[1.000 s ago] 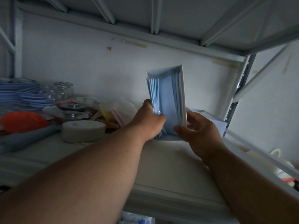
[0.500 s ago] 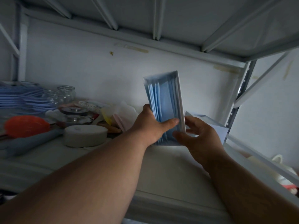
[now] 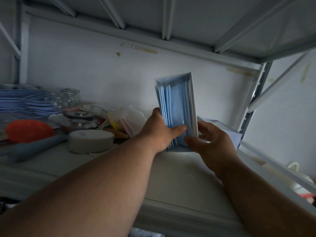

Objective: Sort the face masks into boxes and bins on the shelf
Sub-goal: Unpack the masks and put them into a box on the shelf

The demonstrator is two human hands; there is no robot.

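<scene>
While held upright above the white shelf (image 3: 179, 178), open white box (image 3: 192, 93) packed with blue face masks (image 3: 176, 106); no readable writing anywhere. Left hand (image 3: 159, 132) clamped on the masks, thumb across their front. Right hand (image 3: 213, 142) pinching the box's lower right edge. Dim metal shelving, white wall (image 3: 102, 74); glass jars (image 3: 70, 98), orange object (image 3: 28, 129), grey roll (image 3: 90, 140) left; another white box (image 3: 225, 130) behind.

no readable text, labels, numbers
</scene>
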